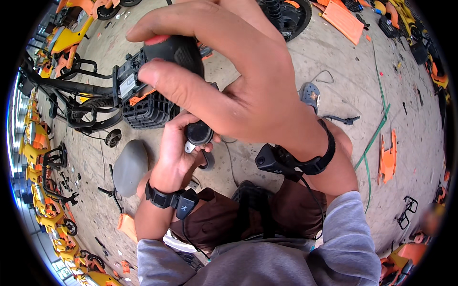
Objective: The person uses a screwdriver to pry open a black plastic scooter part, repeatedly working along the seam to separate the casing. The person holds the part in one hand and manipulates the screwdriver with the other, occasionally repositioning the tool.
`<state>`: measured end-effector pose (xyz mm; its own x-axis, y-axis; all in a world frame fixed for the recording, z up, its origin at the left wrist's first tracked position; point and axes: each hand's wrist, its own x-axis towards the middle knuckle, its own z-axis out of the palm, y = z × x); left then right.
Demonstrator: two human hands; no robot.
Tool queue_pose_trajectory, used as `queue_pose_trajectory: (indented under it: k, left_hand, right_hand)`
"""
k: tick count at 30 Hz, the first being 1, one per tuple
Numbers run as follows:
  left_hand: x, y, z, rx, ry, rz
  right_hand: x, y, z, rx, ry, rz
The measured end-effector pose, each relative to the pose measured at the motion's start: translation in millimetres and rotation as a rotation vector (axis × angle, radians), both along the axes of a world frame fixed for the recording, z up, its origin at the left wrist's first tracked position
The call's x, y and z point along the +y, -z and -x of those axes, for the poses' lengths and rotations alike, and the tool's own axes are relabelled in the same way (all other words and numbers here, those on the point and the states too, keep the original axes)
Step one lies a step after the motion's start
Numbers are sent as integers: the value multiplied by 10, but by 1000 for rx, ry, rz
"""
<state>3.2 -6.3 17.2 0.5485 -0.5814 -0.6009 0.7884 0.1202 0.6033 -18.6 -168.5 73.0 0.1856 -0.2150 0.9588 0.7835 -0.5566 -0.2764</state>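
Close to the camera, my right hand [253, 81] is raised with its thumb and forefinger apart in a curve. Between and behind these two fingers shows a bulky black textured thing [186, 55] with a red patch at its top; I cannot tell whether the hand touches it. Below it, my left hand [174, 138] is closed round a black part with a round end [199, 133]. A small pale metal tab [190, 147] sticks out by its fingers. Whether the two black pieces are one thing is hidden by the right hand.
A black vehicle frame with a ribbed black box [149, 110] stands ahead to the left. A grey saddle [131, 168] lies beside my left arm. Orange panels [389, 157], a green strap [377, 128] and loose cables lie on the concrete. Yellow and orange vehicles [36, 143] line the left.
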Motion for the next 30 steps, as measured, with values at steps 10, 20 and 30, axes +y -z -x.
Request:
queue_pose_trajectory:
  k: [10, 20, 30]
  left_hand:
    - [-45, -79, 37, -16, -39, -54]
    - [21, 6, -8, -48, -24, -38]
    - [12, -9, 19, -32, -68, -96]
  right_hand:
    - [9, 2, 20, 22, -12, -2]
    - [17, 4, 19, 31, -27, -6]
    - [1, 0, 50, 39, -45, 5]
